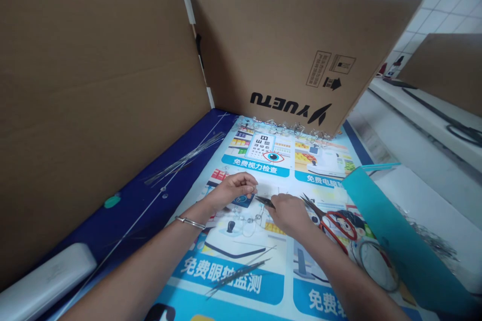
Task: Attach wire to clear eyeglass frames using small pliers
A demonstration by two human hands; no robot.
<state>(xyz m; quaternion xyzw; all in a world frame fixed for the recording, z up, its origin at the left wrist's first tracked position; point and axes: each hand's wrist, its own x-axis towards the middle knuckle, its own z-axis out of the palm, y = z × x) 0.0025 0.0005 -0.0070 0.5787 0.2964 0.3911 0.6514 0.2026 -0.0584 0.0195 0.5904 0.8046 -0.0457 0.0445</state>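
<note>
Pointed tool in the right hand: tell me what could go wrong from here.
The pointed tool might nip the left hand, whose fingertips are close to its tip. The scissors lie beside the right hand and could snag or scratch it. A forearm might scatter the loose wires between the arms.

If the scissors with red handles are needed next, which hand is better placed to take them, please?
Probably the right hand: it is nearer the red-handled scissors; the left hand is farther. But the right would first release its dark-tipped tool.
</note>
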